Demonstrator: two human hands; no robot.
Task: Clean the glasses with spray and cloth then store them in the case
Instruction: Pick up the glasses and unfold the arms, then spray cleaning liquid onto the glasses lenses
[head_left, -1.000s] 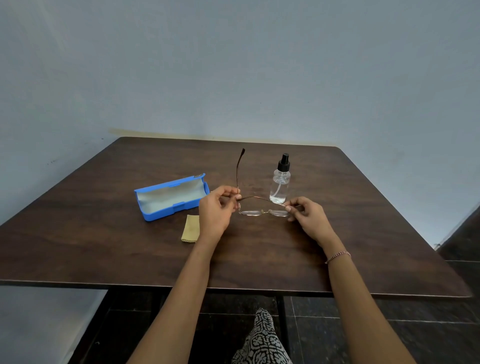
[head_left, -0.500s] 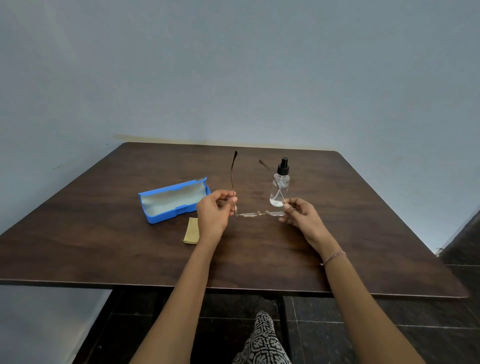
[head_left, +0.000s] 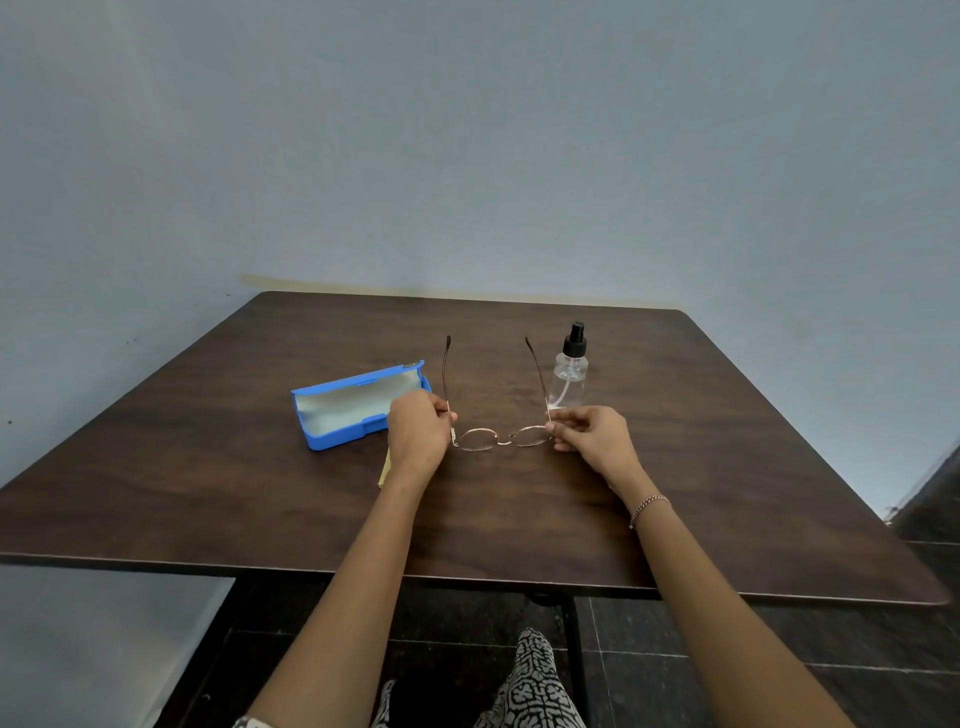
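The glasses are held over the middle of a dark wooden table by two bare hands, one at each end of the thin metal frame. The left hand is closed on the left hinge corner, thumb and fingertips pinched together on the frame, while the right hand is pinched in the same way on the right hinge corner. Both temple arms are seen unfolded and pointed away from the person, toward the far edge of the table, and the two oval lenses are turned toward the camera. Whether the frame is touching the tabletop or is raised just above it cannot be told. The blue case is found lying open on the table just to the left of the left hand, its pale lining exposed. A yellow cloth is mostly hidden under the left hand and wrist, only a narrow strip of it being shown near the case. The spray bottle, clear with a black nozzle, is stood upright beyond the right hand, just beside the right temple arm. A thin bracelet is worn on the right wrist. A patterned garment is seen below the table's near edge.
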